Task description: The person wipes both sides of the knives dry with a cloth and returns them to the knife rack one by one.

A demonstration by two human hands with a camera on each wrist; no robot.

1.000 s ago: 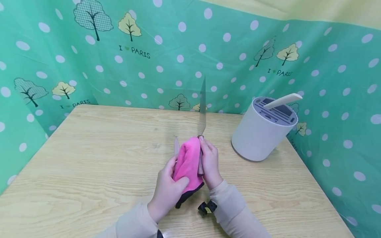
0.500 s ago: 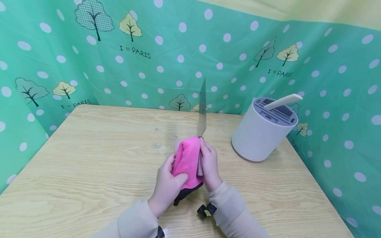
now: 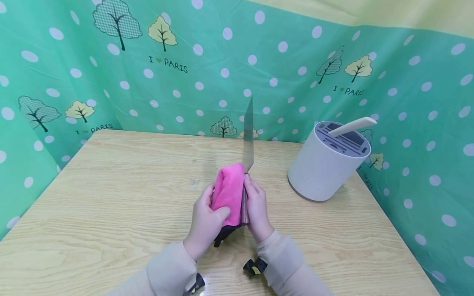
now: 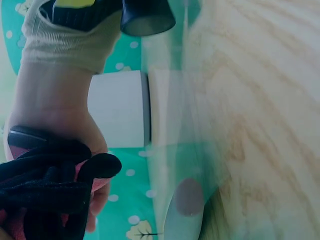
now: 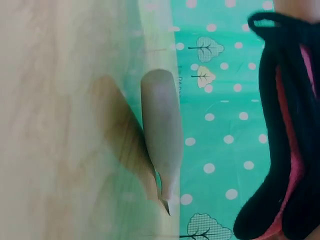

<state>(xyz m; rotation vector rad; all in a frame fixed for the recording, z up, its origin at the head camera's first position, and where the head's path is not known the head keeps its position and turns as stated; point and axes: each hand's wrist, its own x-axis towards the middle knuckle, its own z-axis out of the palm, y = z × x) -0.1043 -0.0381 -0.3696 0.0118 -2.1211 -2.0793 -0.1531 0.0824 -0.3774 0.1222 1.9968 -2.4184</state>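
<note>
In the head view my left hand (image 3: 205,220) grips a folded pink cloth (image 3: 231,187) with a black edge. My right hand (image 3: 258,207) holds a kitchen knife (image 3: 248,135) by its dark brown handle, with the blade pointing up and away. The cloth lies against the left side of that handle. Black folds of the cloth (image 4: 50,185) show under my left hand in the left wrist view, and the cloth (image 5: 280,165) hangs at the right of the right wrist view. A pale handle (image 5: 162,120) with a short dark blade part rests on the table there; the cloth hides it from the head view.
A white round knife block (image 3: 314,168) stands on the right of the wooden table (image 3: 111,193), with one pale handle (image 3: 353,126) sticking out of its slotted top. Green dotted curtain (image 3: 207,53) hangs behind and at both sides.
Both hands have shifted slightly left with the cloth and the kitchen knife. The pale tip seen behind the cloth earlier is now covered. The knife block has stayed put.
</note>
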